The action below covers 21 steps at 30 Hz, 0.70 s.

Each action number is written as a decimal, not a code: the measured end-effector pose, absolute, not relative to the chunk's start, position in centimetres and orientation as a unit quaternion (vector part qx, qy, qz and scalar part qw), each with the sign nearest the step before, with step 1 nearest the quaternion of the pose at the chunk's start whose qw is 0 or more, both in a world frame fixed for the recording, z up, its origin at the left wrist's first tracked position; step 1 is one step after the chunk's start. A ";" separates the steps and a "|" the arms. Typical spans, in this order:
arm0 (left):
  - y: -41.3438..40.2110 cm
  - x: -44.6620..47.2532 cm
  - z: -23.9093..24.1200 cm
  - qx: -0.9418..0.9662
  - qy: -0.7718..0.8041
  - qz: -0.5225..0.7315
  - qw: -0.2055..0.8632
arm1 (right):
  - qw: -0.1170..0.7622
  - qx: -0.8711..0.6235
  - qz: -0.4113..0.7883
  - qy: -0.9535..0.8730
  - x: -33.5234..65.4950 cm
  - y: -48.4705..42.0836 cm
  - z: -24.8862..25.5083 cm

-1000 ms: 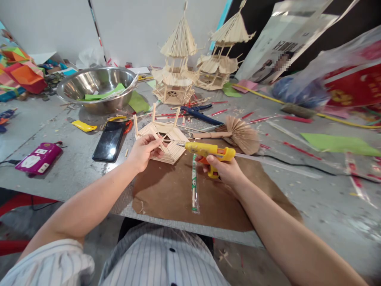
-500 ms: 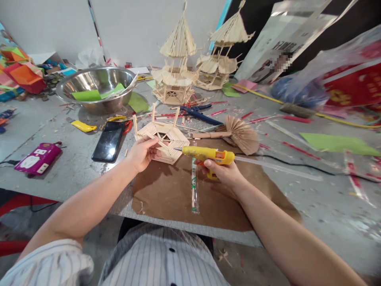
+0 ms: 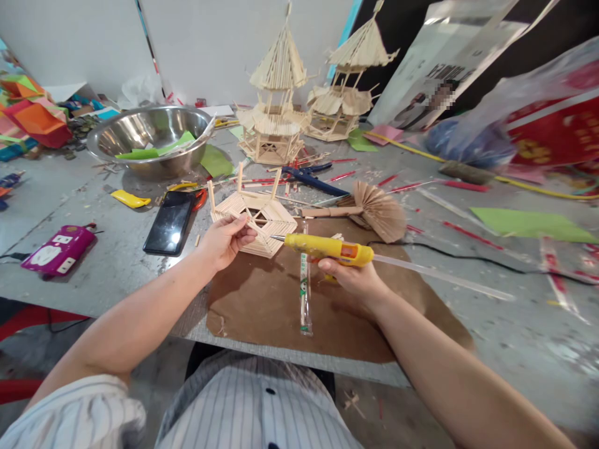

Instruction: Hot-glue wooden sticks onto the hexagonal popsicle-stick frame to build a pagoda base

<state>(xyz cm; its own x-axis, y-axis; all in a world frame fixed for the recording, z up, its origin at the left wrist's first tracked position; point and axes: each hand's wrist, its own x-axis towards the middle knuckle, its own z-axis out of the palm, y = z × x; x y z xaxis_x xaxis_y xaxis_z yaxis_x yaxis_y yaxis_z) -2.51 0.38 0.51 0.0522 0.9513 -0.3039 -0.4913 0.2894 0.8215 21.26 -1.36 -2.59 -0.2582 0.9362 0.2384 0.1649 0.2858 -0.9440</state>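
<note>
My left hand point(image 3: 229, 242) is closed in a pinch over the near left part of a hexagonal wooden-stick base point(image 3: 266, 249). A thin wooden stick point(image 3: 260, 228) seems to run from its fingertips toward the glue gun; it blends with the base behind. Short posts rise from the base's far and left edges. Wrapped around the handle of a yellow hot glue gun point(image 3: 322, 247), my right hand point(image 3: 355, 277) points its metal nozzle left, close to the stick and base. A clear glue stick point(image 3: 444, 277) sticks out of the gun's back.
Brown paper point(image 3: 262, 305) lies under the work, with a wrapped chopstick packet point(image 3: 305, 293) on it. Around it are a phone point(image 3: 168, 222), a power strip point(image 3: 58, 251), a steel bowl point(image 3: 103, 146), blue pliers point(image 3: 311, 179), a paper fan shape point(image 3: 379, 212) and two stick pagodas point(image 3: 279, 125), point(image 3: 339, 106).
The glue gun has tilted and shifted slightly, its rear end now lower and further right. The left hand's fingers have curled in closer. The base stays nearly in place.
</note>
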 end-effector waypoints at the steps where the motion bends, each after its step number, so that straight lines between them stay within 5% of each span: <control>1: 0.4 -2.5 0.5 0.264 0.433 0.536 0.675 | 0.446 -0.409 0.425 -0.673 21.3 -1.4 -2.6; 21: 0.4 -2.4 0.6 0.269 0.431 0.532 0.677 | 0.440 -0.407 0.395 -0.696 21.0 -1.7 -2.5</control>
